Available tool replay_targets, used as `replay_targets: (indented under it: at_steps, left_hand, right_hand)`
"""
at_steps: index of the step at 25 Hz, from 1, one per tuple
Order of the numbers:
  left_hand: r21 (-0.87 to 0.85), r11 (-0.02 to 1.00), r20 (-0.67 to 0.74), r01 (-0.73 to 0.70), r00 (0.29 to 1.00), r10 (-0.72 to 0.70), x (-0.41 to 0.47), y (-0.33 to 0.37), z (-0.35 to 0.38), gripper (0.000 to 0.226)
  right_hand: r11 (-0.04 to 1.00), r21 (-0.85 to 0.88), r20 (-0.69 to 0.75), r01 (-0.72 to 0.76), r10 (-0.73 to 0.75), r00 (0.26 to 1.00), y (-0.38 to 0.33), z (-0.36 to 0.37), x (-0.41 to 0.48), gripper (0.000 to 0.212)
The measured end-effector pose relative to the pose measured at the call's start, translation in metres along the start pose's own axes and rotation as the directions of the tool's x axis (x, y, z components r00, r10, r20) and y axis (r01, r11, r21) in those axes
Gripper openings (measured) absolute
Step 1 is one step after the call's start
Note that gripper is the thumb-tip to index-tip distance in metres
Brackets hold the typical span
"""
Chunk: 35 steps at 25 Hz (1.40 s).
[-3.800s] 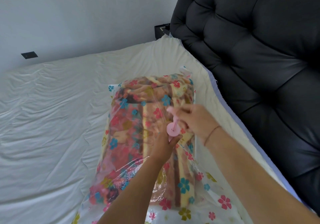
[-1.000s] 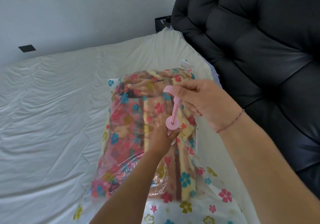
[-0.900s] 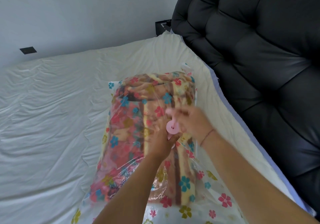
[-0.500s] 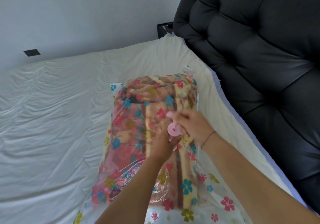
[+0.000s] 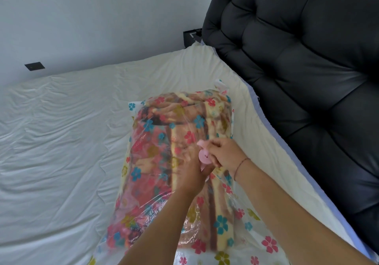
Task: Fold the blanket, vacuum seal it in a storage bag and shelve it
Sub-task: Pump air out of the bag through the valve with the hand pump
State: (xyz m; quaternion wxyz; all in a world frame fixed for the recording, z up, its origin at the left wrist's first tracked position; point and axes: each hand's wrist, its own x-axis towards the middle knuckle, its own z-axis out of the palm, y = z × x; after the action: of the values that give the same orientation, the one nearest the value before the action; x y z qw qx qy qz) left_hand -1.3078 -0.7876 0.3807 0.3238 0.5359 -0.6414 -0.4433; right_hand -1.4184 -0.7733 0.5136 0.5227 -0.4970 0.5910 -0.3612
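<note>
On the bed, close beside the headboard, the folded blanket [image 5: 162, 141] lies inside the clear, flower-printed storage bag [image 5: 246, 219], whose plastic looks loose and wrinkled over it. A pink hand pump [image 5: 204, 157] stands on top of the bag, presumably on its valve, which is hidden. The left hand [image 5: 193, 176] is wrapped around the pump's lower part and holds it down against the bag. The right hand [image 5: 223, 153] is clamped on the plunger handle, which sits low, near the pump's round flange.

Air is being drawn out, and a fair amount seems left to remove. To do this well, hold the barrel square and firm on the valve so the seal does not break, and work the plunger in full, straight strokes. A tilted pump would likely leak.

The bed [image 5: 61, 141] wears a creased white sheet. A dark padded headboard [image 5: 307, 80] rises alongside, and the pale wall [image 5: 102, 18] behind carries a dark wall plate [image 5: 34, 66].
</note>
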Motion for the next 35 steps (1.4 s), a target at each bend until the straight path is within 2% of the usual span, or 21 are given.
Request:
replay_targets:
  at_steps: [4, 5, 7, 9, 13, 14, 16, 18, 20, 22, 23, 26, 27, 28, 31, 32, 33, 35]
  left_hand:
    - [-0.059, 0.998, -0.008, 0.006, 1.0, -0.007, 0.006, 0.0, -0.005, 0.032]
    - [-0.06, 0.998, -0.001, 0.006, 1.0, -0.006, 0.005, 0.0, -0.005, 0.032]
    - [-0.019, 1.0, 0.023, -0.014, 1.0, 0.015, 0.001, -0.001, -0.001, 0.036]
    - [-0.007, 1.0, 0.02, -0.031, 0.999, 0.031, -0.003, 0.002, 0.0, 0.035]
    - [-0.057, 0.998, 0.007, 0.019, 1.0, -0.019, 0.004, 0.002, -0.005, 0.038]
    - [-0.057, 0.998, 0.015, 0.025, 1.0, -0.025, 0.003, 0.001, -0.005, 0.037]
    - [-0.038, 0.999, 0.032, 0.008, 0.999, -0.007, -0.001, -0.002, 0.001, 0.031]
    - [-0.038, 0.999, 0.025, -0.03, 0.999, 0.031, -0.003, -0.002, 0.004, 0.033]
    - [-0.065, 0.998, 0.0, -0.019, 1.0, 0.019, 0.002, 0.003, -0.002, 0.032]
    - [-0.061, 0.998, 0.003, 0.013, 1.0, -0.013, 0.009, 0.003, -0.006, 0.033]
    - [-0.05, 0.999, 0.01, 0.019, 1.0, -0.018, 0.009, 0.001, -0.007, 0.034]
    - [0.043, 0.999, 0.039, -0.017, 0.999, 0.016, 0.005, -0.003, -0.002, 0.041]
    - [0.048, 0.998, 0.037, -0.03, 0.999, 0.029, 0.001, -0.004, 0.001, 0.04]
    - [0.021, 0.999, 0.017, -0.034, 0.999, 0.034, 0.0, -0.002, 0.001, 0.037]
    - [-0.074, 0.997, -0.005, 0.009, 1.0, -0.009, 0.005, 0.004, -0.002, 0.034]
    - [-0.065, 0.998, -0.001, 0.02, 1.0, -0.02, 0.006, 0.004, -0.003, 0.035]
    - [-0.05, 0.999, 0.012, 0.02, 1.0, -0.019, 0.005, 0.003, -0.003, 0.036]
    - [0.004, 1.0, 0.041, -0.01, 0.999, 0.01, 0.0, -0.001, 0.001, 0.039]
  right_hand:
    - [0.956, 0.158, -0.03, 0.249, -0.247, 0.968, -0.039, -0.024, -0.001, 0.033]
    - [0.966, 0.115, -0.023, 0.232, -0.231, 0.973, -0.031, -0.021, 0.0, 0.038]
    - [0.996, -0.011, 0.001, 0.09, -0.09, 0.996, 0.0, -0.003, -0.001, 0.048]
    - [1.0, -0.021, 0.036, -0.01, 0.01, 0.999, 0.004, -0.002, -0.001, 0.047]
    - [0.95, 0.249, 0.029, 0.189, -0.203, 0.979, -0.038, -0.036, -0.005, 0.041]
    - [0.956, 0.233, 0.033, 0.176, -0.189, 0.981, -0.033, -0.036, -0.006, 0.037]
    - [0.998, 0.037, 0.031, 0.044, -0.045, 0.999, -0.001, -0.015, -0.006, 0.028]
    - [0.997, -0.054, 0.052, -0.048, 0.051, 0.997, 0.006, -0.004, -0.003, 0.022]
    - [0.996, 0.068, 0.085, 0.065, -0.071, 0.994, -0.024, -0.021, 0.001, 0.016]
    - [0.953, 0.246, 0.079, 0.177, -0.202, 0.976, -0.047, -0.039, 0.003, 0.033]
    - [0.951, 0.256, 0.086, 0.172, -0.2, 0.976, -0.041, -0.039, 0.004, 0.035]
    - [0.998, -0.052, 0.07, -0.038, 0.042, 0.997, 0.011, -0.005, 0.002, 0.034]
    - [0.993, -0.085, 0.08, -0.078, 0.084, 0.993, 0.018, -0.003, 0.003, 0.035]
    - [0.996, -0.065, 0.092, -0.064, 0.069, 0.993, 0.009, -0.008, 0.005, 0.034]
    - [0.973, 0.195, 0.09, 0.123, -0.143, 0.986, -0.043, -0.039, 0.008, 0.02]
    - [0.962, 0.224, 0.081, 0.154, -0.176, 0.981, -0.044, -0.041, 0.008, 0.02]
    - [0.977, 0.165, 0.066, 0.135, -0.147, 0.987, -0.033, -0.038, 0.008, 0.021]
    - [1.0, -0.009, 0.066, 0.003, -0.002, 0.998, 0.006, -0.013, 0.003, 0.028]
